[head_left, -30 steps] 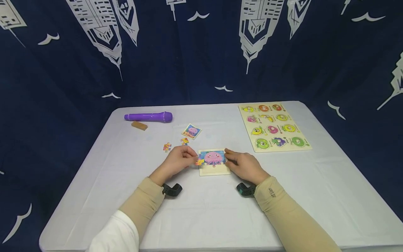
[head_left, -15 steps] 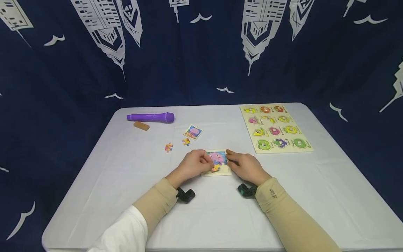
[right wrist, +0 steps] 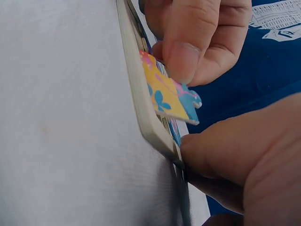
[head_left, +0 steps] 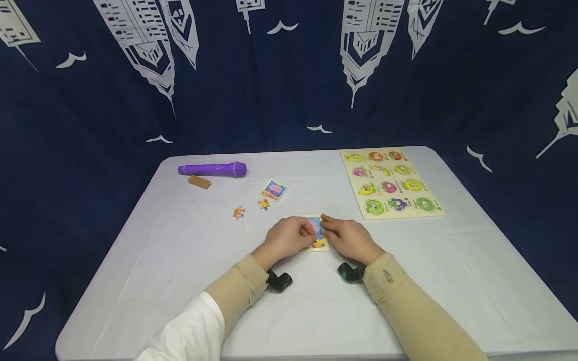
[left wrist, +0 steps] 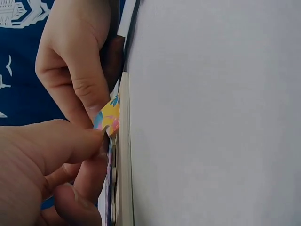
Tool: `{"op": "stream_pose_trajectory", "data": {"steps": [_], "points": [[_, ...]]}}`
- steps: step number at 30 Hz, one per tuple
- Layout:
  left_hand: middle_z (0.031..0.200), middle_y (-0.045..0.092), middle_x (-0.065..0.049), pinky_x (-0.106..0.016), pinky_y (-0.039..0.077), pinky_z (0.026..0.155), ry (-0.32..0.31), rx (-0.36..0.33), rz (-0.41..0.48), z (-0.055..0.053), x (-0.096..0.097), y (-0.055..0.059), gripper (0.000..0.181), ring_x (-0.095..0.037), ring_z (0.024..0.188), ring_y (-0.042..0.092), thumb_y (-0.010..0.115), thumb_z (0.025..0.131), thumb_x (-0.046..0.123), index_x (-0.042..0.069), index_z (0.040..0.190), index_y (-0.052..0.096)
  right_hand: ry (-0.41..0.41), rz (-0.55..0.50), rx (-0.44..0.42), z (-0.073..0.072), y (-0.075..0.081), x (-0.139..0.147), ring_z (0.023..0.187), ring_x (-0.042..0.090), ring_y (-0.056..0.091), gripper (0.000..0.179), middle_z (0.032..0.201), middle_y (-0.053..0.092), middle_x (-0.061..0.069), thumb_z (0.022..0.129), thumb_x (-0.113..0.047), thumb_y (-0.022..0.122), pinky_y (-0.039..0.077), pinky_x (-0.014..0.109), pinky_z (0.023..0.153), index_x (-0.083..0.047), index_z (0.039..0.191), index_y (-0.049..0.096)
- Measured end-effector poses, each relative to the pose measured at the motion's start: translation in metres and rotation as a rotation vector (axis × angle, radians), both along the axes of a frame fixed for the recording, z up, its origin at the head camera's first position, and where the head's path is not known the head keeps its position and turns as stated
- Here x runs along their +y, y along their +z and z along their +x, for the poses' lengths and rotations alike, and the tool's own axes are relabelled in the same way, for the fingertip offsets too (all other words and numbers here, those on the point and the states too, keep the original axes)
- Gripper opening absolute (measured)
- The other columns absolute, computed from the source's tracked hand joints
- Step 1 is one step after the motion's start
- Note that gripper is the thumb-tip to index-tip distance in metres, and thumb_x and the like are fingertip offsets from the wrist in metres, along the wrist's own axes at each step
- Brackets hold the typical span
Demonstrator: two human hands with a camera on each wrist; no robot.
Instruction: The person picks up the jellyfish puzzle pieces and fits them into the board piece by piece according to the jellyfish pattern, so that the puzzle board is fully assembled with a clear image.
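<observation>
My left hand [head_left: 289, 235] pinches a jigsaw piece [right wrist: 164, 89], yellow with a blue edge, between thumb and fingers. The piece sits tilted over the near right corner of a small wooden puzzle tray [right wrist: 134, 89]. A pink cartoon octopus on a blue ground fills the tray's upper part, half covered by the left hand in the head view. At the tray's right edge my right hand [head_left: 349, 238] holds the frame, thumb against the corner in the right wrist view. Two loose jigsaw pieces, one orange-pink piece [head_left: 239, 212] and one yellow-red piece [head_left: 264, 204], lie to the left.
Behind the loose pieces lies a small octopus picture card [head_left: 274, 190]. A purple toy microphone [head_left: 212, 170] and a brown block [head_left: 199, 182] are at the back left. A fruit puzzle board [head_left: 393, 183] lies at the back right of the white-covered table [head_left: 180, 281].
The left hand has carried the jigsaw piece rightward across the tray, from its left edge to the near right corner. The right hand has stayed at the tray's right edge.
</observation>
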State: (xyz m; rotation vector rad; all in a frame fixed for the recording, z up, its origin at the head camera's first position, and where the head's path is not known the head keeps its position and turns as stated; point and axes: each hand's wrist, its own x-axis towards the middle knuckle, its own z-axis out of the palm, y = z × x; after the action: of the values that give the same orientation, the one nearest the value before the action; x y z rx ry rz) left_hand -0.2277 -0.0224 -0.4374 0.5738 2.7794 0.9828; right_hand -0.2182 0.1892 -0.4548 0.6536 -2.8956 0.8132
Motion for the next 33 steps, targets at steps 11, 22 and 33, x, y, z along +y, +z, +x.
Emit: {"op": "stream_pose_trajectory", "data": {"steps": [11,22,33], "points": [[0.076,0.063,0.017,-0.026,0.043,0.060,-0.009,0.033,-0.056,-0.002,0.003,-0.005,0.010,-0.002,0.069,0.057,0.080,0.089,0.030,0.030,0.086,0.071,0.003,-0.014,-0.007,0.001,0.002,0.001,0.133,0.034,0.058,0.039,0.149,0.057,0.006,0.102,-0.025,0.063,0.047,0.054,0.106,-0.006,0.137,0.066],[0.077,0.064,0.017,-0.027,0.043,0.061,0.021,0.030,-0.003,-0.004,0.000,-0.009,0.007,-0.004,0.071,0.058,0.074,0.093,0.033,0.031,0.087,0.071,0.000,0.000,-0.015,-0.001,0.002,-0.001,0.133,0.032,0.058,0.040,0.150,0.057,0.006,0.102,-0.025,0.065,0.048,0.052,0.106,-0.006,0.137,0.065],[0.074,0.063,0.017,-0.025,0.042,0.058,0.015,0.042,-0.025,-0.004,0.002,-0.011,0.014,-0.003,0.067,0.056,0.078,0.091,0.033,0.031,0.081,0.068,-0.008,-0.002,-0.021,0.000,0.001,0.000,0.132,0.033,0.059,0.042,0.149,0.057,0.006,0.099,-0.025,0.068,0.049,0.053,0.105,-0.005,0.136,0.066]]}}
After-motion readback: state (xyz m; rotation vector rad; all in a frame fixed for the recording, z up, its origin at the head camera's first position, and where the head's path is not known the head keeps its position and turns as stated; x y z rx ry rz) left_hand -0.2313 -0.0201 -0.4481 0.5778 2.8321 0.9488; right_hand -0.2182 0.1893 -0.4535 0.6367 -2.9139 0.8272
